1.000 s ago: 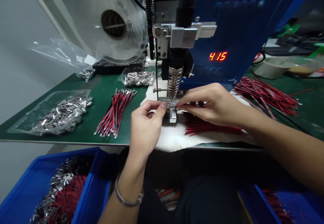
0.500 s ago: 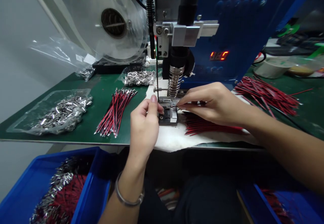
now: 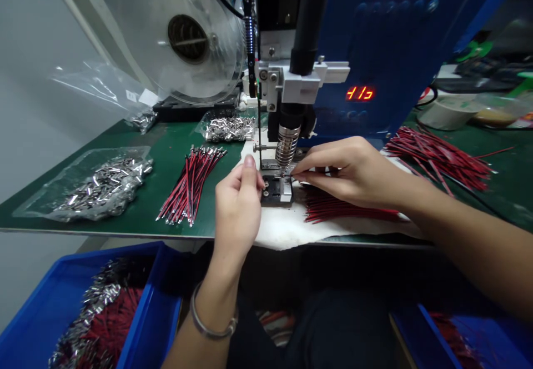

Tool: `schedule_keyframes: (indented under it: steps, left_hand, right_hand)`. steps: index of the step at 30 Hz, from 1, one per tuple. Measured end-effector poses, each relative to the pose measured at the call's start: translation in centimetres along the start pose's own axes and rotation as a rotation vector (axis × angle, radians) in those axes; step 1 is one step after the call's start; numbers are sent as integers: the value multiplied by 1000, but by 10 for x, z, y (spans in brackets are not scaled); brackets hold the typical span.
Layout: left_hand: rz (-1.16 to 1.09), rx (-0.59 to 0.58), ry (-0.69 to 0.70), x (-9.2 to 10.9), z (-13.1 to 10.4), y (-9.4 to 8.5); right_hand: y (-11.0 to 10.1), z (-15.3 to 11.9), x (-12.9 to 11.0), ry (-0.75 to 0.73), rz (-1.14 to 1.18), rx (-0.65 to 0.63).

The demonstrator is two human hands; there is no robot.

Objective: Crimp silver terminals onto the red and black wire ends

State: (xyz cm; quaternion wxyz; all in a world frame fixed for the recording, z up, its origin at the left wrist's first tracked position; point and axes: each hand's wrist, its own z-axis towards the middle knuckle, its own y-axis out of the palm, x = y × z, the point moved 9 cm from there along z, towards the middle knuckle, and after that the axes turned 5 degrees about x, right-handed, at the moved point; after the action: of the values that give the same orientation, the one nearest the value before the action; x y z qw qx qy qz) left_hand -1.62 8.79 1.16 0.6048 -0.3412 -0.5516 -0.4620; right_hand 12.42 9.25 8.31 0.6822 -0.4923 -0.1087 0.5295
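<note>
My right hand (image 3: 341,169) is closed in a pinch at the right side of a small metal fixture (image 3: 272,191), its fingertips on what looks like a thin wire whose end lies in the fixture. On the left of the fixture, my left hand (image 3: 239,202) has its fingers curled and its thumb up; whatever is between them, if anything, is hidden. Directly above the fixture stands the spring-loaded press head (image 3: 288,144) of a blue machine (image 3: 375,52), its tip down at the fixture. A bundle of red wires (image 3: 341,208) lies beneath my right hand.
Red and black wires with metal ends (image 3: 191,183) lie left of my hands. Farther left is a bag of silver terminals (image 3: 104,188), with another bag (image 3: 229,127) behind. More red wires (image 3: 441,158) lie at right. A blue bin (image 3: 156,297) sits below the table edge.
The machine's press head has come down toward the fixture and its lower red display reads differently. My left hand has barely shifted; the right stays where it was.
</note>
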Motion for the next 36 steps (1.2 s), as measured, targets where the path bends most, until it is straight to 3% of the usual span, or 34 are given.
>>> schedule_keyframes:
  steps: [16,31,36]
  left_hand:
    - [20,-11,3,4,-2,0]
    - [-109,38,3,2,-2,-4]
    - [-162,32,-72,-1,0,-1]
  right_hand:
    - [0,0,-1,-15,7,10]
    - [-4,0,-6,-68,-20,55]
    - [-3,1,-5,-60,-31,53]
